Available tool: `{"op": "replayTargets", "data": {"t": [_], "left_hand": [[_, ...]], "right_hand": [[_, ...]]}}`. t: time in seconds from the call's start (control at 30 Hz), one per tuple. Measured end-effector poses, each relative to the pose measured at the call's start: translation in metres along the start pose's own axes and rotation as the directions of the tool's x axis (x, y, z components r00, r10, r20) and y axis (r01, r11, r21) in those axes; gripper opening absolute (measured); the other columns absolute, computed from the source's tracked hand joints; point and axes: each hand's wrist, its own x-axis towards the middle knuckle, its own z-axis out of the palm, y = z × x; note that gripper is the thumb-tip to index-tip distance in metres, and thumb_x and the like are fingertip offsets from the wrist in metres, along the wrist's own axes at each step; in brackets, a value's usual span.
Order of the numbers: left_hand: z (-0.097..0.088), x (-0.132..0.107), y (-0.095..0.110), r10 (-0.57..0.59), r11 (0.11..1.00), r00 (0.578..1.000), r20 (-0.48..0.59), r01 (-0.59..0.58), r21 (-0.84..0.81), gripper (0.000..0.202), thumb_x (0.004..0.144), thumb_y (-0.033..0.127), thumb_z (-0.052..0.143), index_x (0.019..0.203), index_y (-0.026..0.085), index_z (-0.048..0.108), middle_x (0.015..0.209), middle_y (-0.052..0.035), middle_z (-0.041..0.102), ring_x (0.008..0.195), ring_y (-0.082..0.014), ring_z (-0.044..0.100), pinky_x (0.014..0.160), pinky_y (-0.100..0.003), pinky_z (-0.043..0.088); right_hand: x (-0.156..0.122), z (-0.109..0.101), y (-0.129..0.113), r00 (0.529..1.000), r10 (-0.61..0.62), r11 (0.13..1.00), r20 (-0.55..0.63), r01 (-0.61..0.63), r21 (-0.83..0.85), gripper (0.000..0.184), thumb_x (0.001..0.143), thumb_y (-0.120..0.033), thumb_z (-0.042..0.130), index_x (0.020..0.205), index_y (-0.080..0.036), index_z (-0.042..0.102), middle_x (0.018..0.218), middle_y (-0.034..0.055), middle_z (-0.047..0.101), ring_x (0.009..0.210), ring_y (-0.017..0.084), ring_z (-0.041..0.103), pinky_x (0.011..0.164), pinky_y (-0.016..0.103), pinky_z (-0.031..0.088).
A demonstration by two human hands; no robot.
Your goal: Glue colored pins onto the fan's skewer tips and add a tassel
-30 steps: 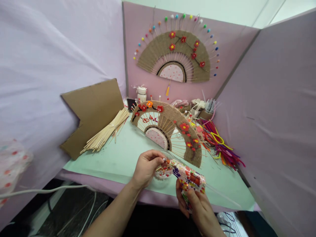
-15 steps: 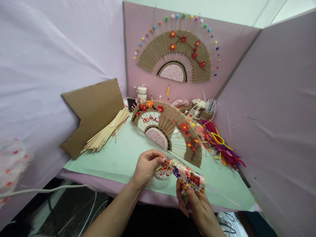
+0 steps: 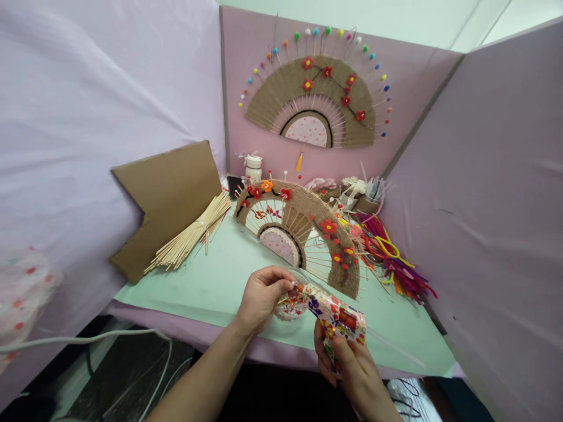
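My right hand (image 3: 354, 366) is wrapped round the handle of a hot glue gun (image 3: 334, 310) covered in a colourful floral print. Its orange nozzle points left at the fingertips of my left hand (image 3: 264, 296). Those fingers are pinched on a tiny whitish piece, too small to name. Below them is a clear round dish (image 3: 288, 313) of small red and white bits, partly hidden by the hand. Behind both hands lies a twine-covered fan (image 3: 308, 205) with red and orange flowers and thin sticks.
A bundle of thin wooden sticks (image 3: 189, 237) lies left, against a cardboard sheet (image 3: 171, 181). Colourful pipe cleaners (image 3: 396, 258) are heaped right. A white jar (image 3: 253, 168) stands behind. Another decorated fan (image 3: 281, 88) hangs on the back panel. A white cable (image 3: 109, 334) crosses lower left.
Both hands and the glue gun stay nearly still, nozzle close to the left fingertips. The whole view has shifted very slightly.
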Motion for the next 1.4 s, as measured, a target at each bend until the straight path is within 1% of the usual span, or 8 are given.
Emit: {"op": "replayTargets", "data": {"t": [0.37, 0.7, 0.87, 0.93, 1.03, 1.2, 1.3, 1.4], "left_hand": [[0.0, 0.001, -0.001, -0.006, 1.0, 1.0, -0.003, 0.006, -0.007, 0.025, 0.047, 0.026, 0.089, 0.058, 0.013, 0.07, 0.059, -0.0023, 0.068, 0.051, -0.0096, 0.058, 0.053, -0.02, 0.048], [-0.001, 0.001, -0.001, 0.0, 1.0, 1.0, -0.014, 0.0, 0.014, 0.027, 0.045, 0.028, 0.09, 0.057, 0.014, 0.071, 0.058, -0.0026, 0.067, 0.051, -0.009, 0.057, 0.053, -0.019, 0.046], [-0.003, 0.002, -0.002, 0.027, 0.999, 0.999, -0.023, -0.026, 0.038, 0.025, 0.046, 0.028, 0.089, 0.056, 0.015, 0.071, 0.058, -0.0013, 0.065, 0.054, -0.0094, 0.056, 0.057, -0.02, 0.045], [-0.004, 0.002, -0.003, 0.055, 0.997, 0.998, -0.032, -0.052, 0.062, 0.023, 0.048, 0.027, 0.088, 0.058, 0.016, 0.071, 0.06, -0.0009, 0.065, 0.057, -0.0096, 0.056, 0.059, -0.021, 0.044], [-0.005, 0.003, -0.002, 0.152, 0.981, 0.988, -0.001, -0.151, 0.124, 0.018, 0.054, 0.026, 0.086, 0.059, 0.017, 0.071, 0.066, -0.0005, 0.063, 0.065, -0.0102, 0.055, 0.064, -0.021, 0.043], [-0.003, 0.008, 0.003, 0.279, 0.921, 0.958, 0.068, -0.287, 0.261, 0.007, 0.062, 0.021, 0.079, 0.062, 0.019, 0.073, 0.076, 0.0009, 0.051, 0.074, -0.01, 0.049, 0.07, -0.022, 0.039], [0.001, 0.014, 0.01, 0.311, 0.878, 0.943, 0.117, -0.332, 0.345, 0.005, 0.064, 0.02, 0.078, 0.064, 0.019, 0.073, 0.077, 0.0007, 0.048, 0.076, -0.0111, 0.048, 0.073, -0.023, 0.039], [0.014, 0.021, 0.022, 0.341, 0.822, 0.918, 0.201, -0.395, 0.41, 0.004, 0.066, 0.022, 0.077, 0.066, 0.021, 0.073, 0.079, 0.0001, 0.05, 0.078, -0.0126, 0.048, 0.074, -0.025, 0.039]], "right_hand": [[0.0, 0.001, -0.002, 0.999, -0.037, 0.998, 0.003, 0.037, -0.042, 0.049, 0.091, -0.062, 0.036, 0.084, -0.017, 0.055, 0.057, -0.0043, 0.042, 0.045, 0.008, 0.037, 0.044, 0.022, 0.033], [0.002, 0.002, -0.003, 1.0, -0.009, 1.0, -0.013, 0.009, -0.017, 0.051, 0.089, -0.065, 0.04, 0.079, -0.017, 0.054, 0.056, -0.0044, 0.041, 0.044, 0.008, 0.037, 0.044, 0.022, 0.034], [0.0, 0.001, -0.001, 0.999, 0.019, 0.999, -0.027, -0.018, 0.03, 0.05, 0.09, -0.062, 0.042, 0.09, -0.015, 0.057, 0.057, -0.0054, 0.041, 0.043, 0.006, 0.035, 0.043, 0.021, 0.033], [-0.002, 0.001, -0.001, 1.0, 0.014, 0.998, -0.024, -0.012, 0.057, 0.049, 0.09, -0.062, 0.043, 0.092, -0.015, 0.058, 0.058, -0.0054, 0.041, 0.043, 0.006, 0.034, 0.043, 0.021, 0.034], [-0.006, 0.001, -0.002, 0.999, -0.025, 0.989, -0.026, 0.029, 0.148, 0.052, 0.088, -0.064, 0.044, 0.099, -0.015, 0.06, 0.06, -0.0039, 0.043, 0.044, 0.007, 0.034, 0.041, 0.022, 0.032], [-0.011, -0.005, 0.005, 0.982, -0.177, 0.952, -0.065, 0.187, 0.241, 0.056, 0.084, -0.067, 0.047, 0.105, -0.016, 0.06, 0.065, -0.0001, 0.049, 0.045, 0.009, 0.037, 0.038, 0.022, 0.029], [-0.012, -0.022, 0.005, 0.96, -0.22, 0.956, -0.174, 0.248, 0.16, 0.053, 0.087, -0.064, 0.043, 0.107, -0.017, 0.059, 0.066, -0.0001, 0.05, 0.044, 0.009, 0.037, 0.038, 0.022, 0.031], [-0.014, -0.055, -0.006, 0.927, -0.23, 0.969, -0.296, 0.189, -0.16, 0.049, 0.088, -0.06, 0.044, 0.103, -0.016, 0.062, 0.062, -0.0014, 0.049, 0.046, 0.011, 0.041, 0.043, 0.024, 0.037]]}}
